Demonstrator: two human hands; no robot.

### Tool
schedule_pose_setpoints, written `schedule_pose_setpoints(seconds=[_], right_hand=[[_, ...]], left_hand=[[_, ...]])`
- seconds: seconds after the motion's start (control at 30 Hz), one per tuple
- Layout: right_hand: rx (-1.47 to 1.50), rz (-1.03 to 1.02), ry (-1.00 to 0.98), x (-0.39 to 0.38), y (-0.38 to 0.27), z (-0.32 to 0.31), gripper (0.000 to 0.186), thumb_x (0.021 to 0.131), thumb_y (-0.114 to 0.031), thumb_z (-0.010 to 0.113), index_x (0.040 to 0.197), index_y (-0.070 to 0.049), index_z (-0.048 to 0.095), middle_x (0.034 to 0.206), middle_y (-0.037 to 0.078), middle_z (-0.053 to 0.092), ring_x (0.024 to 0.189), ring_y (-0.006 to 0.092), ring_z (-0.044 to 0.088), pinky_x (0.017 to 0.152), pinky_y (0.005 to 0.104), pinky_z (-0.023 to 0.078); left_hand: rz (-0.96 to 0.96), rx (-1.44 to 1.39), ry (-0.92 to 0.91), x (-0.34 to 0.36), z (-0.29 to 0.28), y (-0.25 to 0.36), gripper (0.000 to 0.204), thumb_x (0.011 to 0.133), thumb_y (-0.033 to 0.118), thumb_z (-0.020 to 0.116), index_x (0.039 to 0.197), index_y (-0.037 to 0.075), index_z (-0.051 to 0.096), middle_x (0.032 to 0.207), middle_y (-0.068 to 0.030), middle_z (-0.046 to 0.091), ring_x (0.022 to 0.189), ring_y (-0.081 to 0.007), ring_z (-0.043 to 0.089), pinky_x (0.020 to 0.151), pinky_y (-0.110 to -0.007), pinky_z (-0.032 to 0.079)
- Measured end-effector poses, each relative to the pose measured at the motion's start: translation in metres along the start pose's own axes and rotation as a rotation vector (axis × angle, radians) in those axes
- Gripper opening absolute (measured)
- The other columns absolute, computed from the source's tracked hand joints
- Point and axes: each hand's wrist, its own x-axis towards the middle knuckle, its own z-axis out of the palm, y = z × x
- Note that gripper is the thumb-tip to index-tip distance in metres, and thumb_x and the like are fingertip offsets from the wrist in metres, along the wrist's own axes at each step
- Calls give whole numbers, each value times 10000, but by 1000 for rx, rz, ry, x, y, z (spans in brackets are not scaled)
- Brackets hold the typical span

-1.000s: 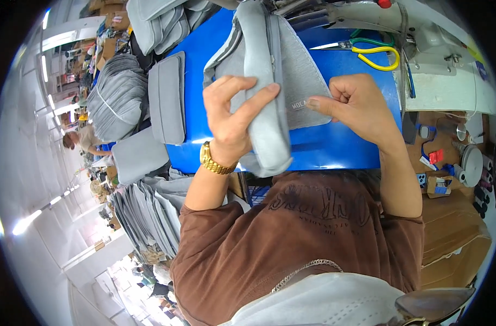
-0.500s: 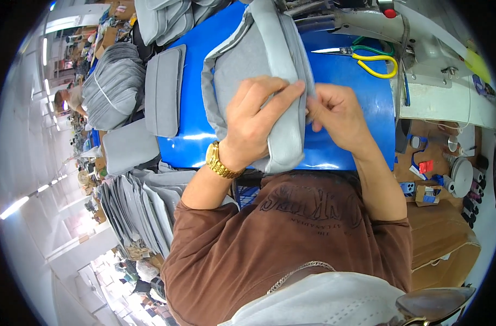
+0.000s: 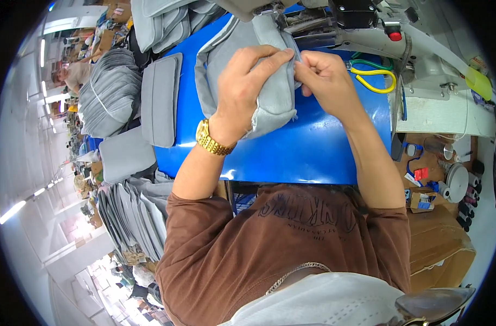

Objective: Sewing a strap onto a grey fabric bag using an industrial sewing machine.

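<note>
Up close, the left hand is clamping down on the grey cloth piece, apparently steadying its fold, and the right hand is pinching the right-hand edge, thumb-and-finger grip together on it, probably for finer control. The piece is lying over the blue tabletop, its upper end sitting right by the machine. Scissors are resting just beyond the right hand, seemingly for easy reach; leftward, flat grey panels and a tied bundle are waiting, presumably kept aside for working room.
</note>
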Motion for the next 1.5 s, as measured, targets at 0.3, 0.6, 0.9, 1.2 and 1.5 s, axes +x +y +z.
schedule_pose_setpoints(seconds=[0.3, 0.6, 0.9, 1.2, 1.5], right_hand=[[-399, 3, 145, -4, -5, 18, 211, 814, -191, 735, 752, 9, 710, 645, 141, 675, 580, 210, 669, 552, 317, 498], [-141, -108, 170, 7, 39, 33, 227, 891, -195, 656, 827, 22, 682, 669, 185, 628, 546, 228, 614, 524, 354, 443], [-56, -179, 65, 20, 22, 18, 274, 927, -200, 608, 795, 35, 655, 657, 91, 665, 596, 152, 638, 571, 280, 494], [-192, -59, 108, 16, -8, 1, 312, 847, -218, 663, 657, 12, 573, 552, 88, 578, 516, 142, 566, 510, 308, 431], [-451, -89, 32, -5, -10, -3, 403, 838, -279, 722, 636, 20, 545, 509, 124, 470, 452, 180, 440, 466, 349, 354]], left_hand=[[72, -7, 44, -2, -5, -2, 416, 695, 109, 749, 1106, 67, 696, 960, -102, 662, 852, -271, 639, 714, -347, 512], [-9, -95, 28, -9, 2, 5, 410, 726, 82, 720, 1133, 50, 678, 1036, -140, 679, 957, -287, 667, 815, -364, 535], [-114, -11, 20, -4, 9, -7, 438, 698, 97, 736, 1136, 108, 716, 1090, -121, 623, 947, -275, 588, 805, -343, 500], [88, 31, 124, 9, 9, -13, 406, 669, 110, 755, 1070, 56, 718, 1042, -112, 690, 904, -262, 648, 757, -326, 521], [-66, -8, 13, 4, 4, -2, 432, 743, 165, 726, 1151, 40, 666, 1150, -158, 681, 1088, -318, 646, 898, -380, 518]])
